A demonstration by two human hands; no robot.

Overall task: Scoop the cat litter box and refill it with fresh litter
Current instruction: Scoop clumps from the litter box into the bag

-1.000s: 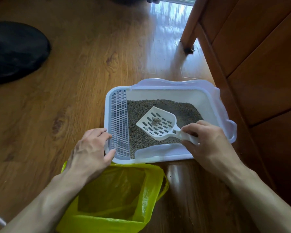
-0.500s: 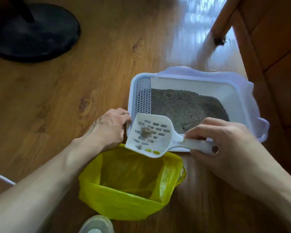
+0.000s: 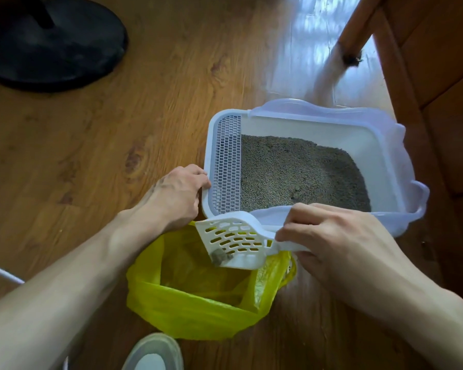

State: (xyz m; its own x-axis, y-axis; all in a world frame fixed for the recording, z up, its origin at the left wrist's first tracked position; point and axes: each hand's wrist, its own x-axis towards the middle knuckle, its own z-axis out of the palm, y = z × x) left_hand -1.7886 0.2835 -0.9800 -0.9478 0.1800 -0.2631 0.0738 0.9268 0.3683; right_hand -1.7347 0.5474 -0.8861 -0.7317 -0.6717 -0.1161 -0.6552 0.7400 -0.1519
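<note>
Scoop point(image 3: 235, 243) is in my right hand point(image 3: 340, 241), my fingers curled round its handle, with the slotted white blade tilted downward over the open mouth of the yellow bag point(image 3: 198, 313). One grey-brown clump point(image 3: 219, 256) sits at the lower lip of the blade, in contact with the plastic and directly above the bag opening. Some grains appear to remain in the slots, though I cannot tell how many.

My left hand point(image 3: 177, 198) rests against the near left corner of the litter box point(image 3: 385, 145), fingers curled loosely over the rim beside the perforated grid panel point(image 3: 228, 164). I cannot tell whether the thumb is hooked under the rim.

The litter box stands on the wooden floor point(image 3: 118, 145), well toward the floor's right side, just beside the wooden furniture point(image 3: 439, 76) there. Its clear lavender rim runs round the far, right and near sides. Grey litter point(image 3: 292, 174) fills the main compartment, lying higher toward the right and near walls, with the far wall bare above it. The grid panel occupies the left strip of the box.

The yellow bag sits on the floor touching the box's near edge, its mouth held open and its handle point(image 3: 289, 273) draped to the right beneath my right wrist. A black round base point(image 3: 56, 46) stands at the floor's far left corner. A grey and white slipper point(image 3: 153, 353) shows at the near edge, just beside the bag. A white cord point(image 3: 0, 273) crosses the left edge.
</note>
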